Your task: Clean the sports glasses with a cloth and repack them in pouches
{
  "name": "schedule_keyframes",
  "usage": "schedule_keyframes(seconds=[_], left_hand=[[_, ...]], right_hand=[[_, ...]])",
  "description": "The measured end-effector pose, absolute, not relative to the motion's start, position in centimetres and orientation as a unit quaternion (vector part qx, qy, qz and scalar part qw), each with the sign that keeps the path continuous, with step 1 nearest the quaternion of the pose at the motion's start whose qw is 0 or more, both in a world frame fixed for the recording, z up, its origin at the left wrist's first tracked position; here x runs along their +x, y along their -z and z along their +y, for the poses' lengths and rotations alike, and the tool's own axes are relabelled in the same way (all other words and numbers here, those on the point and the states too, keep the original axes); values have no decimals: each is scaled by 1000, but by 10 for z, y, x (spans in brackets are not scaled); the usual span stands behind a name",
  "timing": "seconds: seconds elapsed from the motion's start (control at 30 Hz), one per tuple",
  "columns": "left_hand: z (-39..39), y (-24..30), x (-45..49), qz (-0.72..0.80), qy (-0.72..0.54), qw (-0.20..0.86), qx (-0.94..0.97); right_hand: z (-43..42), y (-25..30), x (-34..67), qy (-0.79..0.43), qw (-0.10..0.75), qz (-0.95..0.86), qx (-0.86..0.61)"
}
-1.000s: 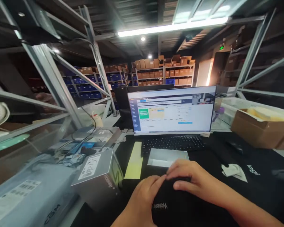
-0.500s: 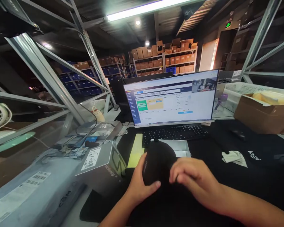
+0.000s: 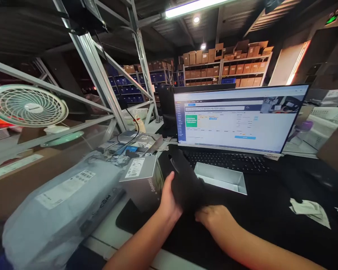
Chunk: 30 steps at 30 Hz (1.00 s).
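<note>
In front of the monitor (image 3: 236,123), toward the wearer and off its left end, the head view shows a black item (image 3: 187,182) raised in the left hand (image 3: 169,197), the thumb laid along its side. The right hand (image 3: 212,217), nearer the wearer than the monitor, has its fingers curled at the item's lower edge; black against black, whether they grip it cannot be told. Just before the monitor lies the keyboard (image 3: 233,162), and on its near side an open, shallow grey box (image 3: 222,180). Left of the monitor and closer in stands a grey carton (image 3: 142,183) marked "Wakening", close beside the black item; farther left lies a plastic-wrapped parcel (image 3: 56,202). Right of the monitor's near side, a crumpled pale scrap (image 3: 311,212) rests on the black mat (image 3: 261,215).
</note>
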<state>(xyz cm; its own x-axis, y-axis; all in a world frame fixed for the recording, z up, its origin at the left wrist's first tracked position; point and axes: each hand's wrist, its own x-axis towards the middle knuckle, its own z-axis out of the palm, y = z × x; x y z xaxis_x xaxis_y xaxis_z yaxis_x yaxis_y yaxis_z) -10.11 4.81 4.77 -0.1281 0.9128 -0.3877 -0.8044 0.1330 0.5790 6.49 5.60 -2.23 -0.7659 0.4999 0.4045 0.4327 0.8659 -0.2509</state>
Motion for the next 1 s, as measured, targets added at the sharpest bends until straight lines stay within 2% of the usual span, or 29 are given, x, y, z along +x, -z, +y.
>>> schedule_keyframes(seconds=[0.1,0.17,0.23,0.33,0.47,0.53,0.6,0.67,0.83,1.0], left_hand=[[48,-39,-100,363,-644,669,80],[48,-30,-97,358,-642,671,99],[47,-22,-93,354,-653,658,121],[39,-11,-86,340,-666,645,157],[19,1,-76,339,-647,654,196],[11,2,-73,347,-636,657,207],[8,0,-72,356,-631,650,229],[8,-3,-72,353,-637,633,263],[8,14,-76,327,-599,645,344],[0,45,-75,363,-533,620,447]], right_hand=[[53,-24,87,-192,239,-916,-257],[47,-50,99,-276,287,-882,-252],[44,-63,103,-293,323,-868,-239],[57,-59,103,-216,362,-873,-245],[71,-51,108,-97,437,-833,-325],[59,-56,112,-40,482,-827,-286],[40,-61,111,-50,467,-858,-207],[27,-62,107,-100,399,-893,-181],[44,-45,97,-100,337,-865,-357],[71,-42,100,-116,305,-851,-412]])
